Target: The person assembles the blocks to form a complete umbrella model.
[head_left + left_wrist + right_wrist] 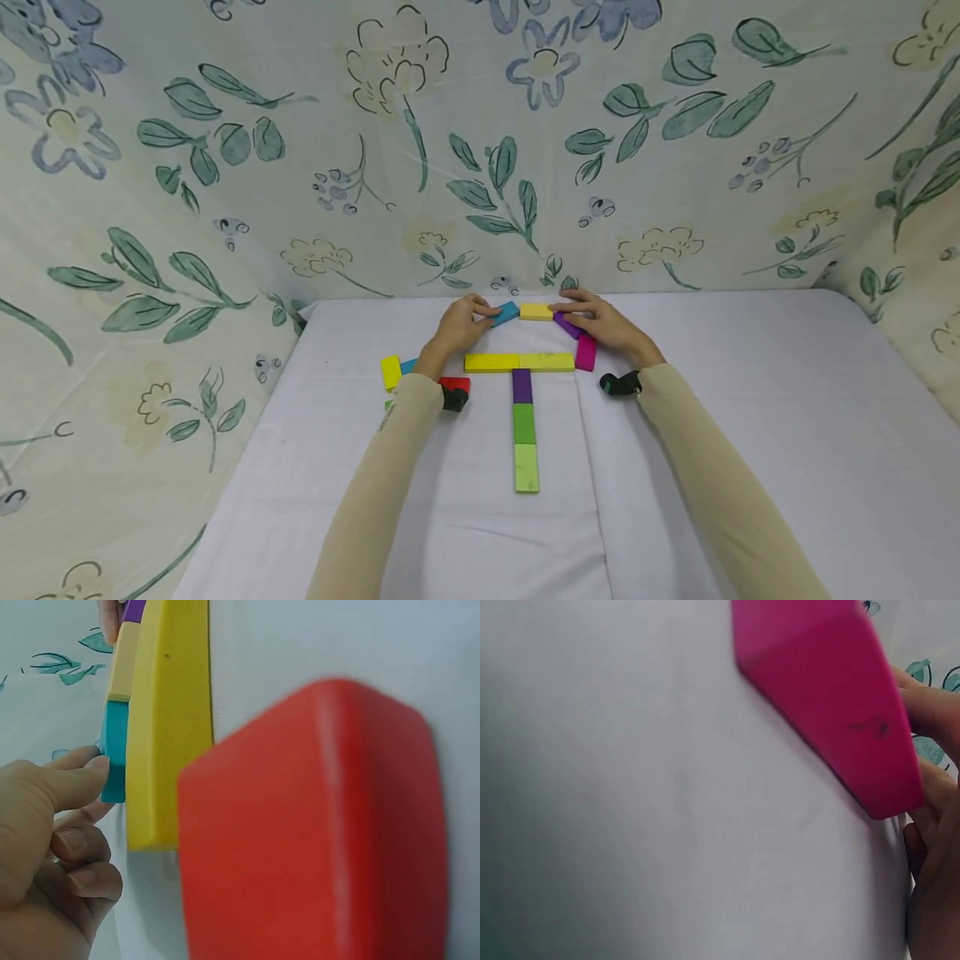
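At the far side of the table, my left hand (462,322) pinches a blue block (505,314) between thumb and fingertips. The left wrist view shows the thumb pressed on this blue block (115,750), its end touching a yellow block (124,664). In the head view that yellow block (536,312) lies between the blue one and a slanted purple block (567,325). My right hand (606,325) rests its extended fingers over the purple block and by the yellow block's right end. A magenta block (586,353) stands below the right hand, large in the right wrist view.
Two long yellow blocks (492,362) form a crossbar. Beneath it a column runs down: purple (522,386), green (524,424), light green (527,468). By the left forearm lie a yellow block (391,372), a blue block (408,367) and a red block (455,384), partly hidden.
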{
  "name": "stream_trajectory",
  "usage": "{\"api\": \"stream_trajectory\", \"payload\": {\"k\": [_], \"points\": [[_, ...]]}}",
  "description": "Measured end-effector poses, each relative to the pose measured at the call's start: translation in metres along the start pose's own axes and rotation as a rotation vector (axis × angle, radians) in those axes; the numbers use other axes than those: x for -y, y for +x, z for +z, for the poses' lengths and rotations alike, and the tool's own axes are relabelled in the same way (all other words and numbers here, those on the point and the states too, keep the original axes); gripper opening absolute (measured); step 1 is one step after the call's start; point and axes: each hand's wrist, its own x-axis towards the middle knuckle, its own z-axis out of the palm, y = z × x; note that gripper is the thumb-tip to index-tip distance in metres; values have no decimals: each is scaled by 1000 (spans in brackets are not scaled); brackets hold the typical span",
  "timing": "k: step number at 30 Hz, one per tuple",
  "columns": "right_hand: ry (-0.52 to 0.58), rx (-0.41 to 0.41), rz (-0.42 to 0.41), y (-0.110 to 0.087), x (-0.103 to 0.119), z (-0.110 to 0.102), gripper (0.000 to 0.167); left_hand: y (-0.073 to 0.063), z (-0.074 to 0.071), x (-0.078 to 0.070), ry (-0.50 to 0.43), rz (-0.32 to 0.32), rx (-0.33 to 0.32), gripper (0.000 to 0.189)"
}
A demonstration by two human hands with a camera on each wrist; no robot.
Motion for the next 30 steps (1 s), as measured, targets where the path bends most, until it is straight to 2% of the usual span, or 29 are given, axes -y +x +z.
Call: {"api": "stream_trajectory", "payload": {"k": [6,10,17,22,26,30], "points": [[11,-5,-12,2,0,2,36,-2,-5,6,-62,15,6,34],[4,-2,-14,3,1,3,36,-7,-10,12,-133,42,-25,36],[-8,-16,35,0,1,-1,36,-18,-31,23,-164,46,-87,34],[18,-8,17,0,-1,0,35,-36,-52,40,-141,45,-80,33],[26,-11,21,0,1,2,35,-59,-69,53,-136,24,-60,34],[18,-12,25,-1,2,1,35,-80,-80,68,-127,-7,-33,35]]}}
